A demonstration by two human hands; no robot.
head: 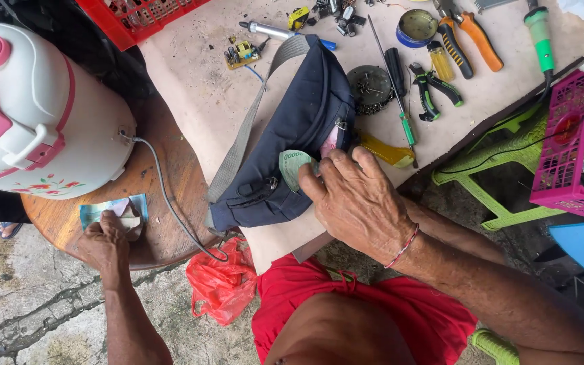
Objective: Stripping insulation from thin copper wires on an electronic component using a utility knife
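The right hand (356, 203) lay knuckles up over the opening of a navy waist bag (292, 145), its fingers curled narrow around a folded greenish banknote (293, 169) that stuck out just past the fingertips, half in the bag's mouth. Beside the thumb a pink item showed inside the bag, too hidden to identify. Beyond the bag, on the pale worktable (197, 94), lay a green-handled screwdriver (400, 101), black-and-green pliers (434, 91) and a small circuit board (241, 53).

Well apart, the left hand (106, 243) pressed down on a small stack of banknotes (113, 211) lying on a round wooden table (170, 169), fingers bent over them. Just above that hand stood a white and pink rice cooker (35, 115), its grey cord (170, 203) trailing off the table's edge toward a red plastic bag (223, 284) on the ground.
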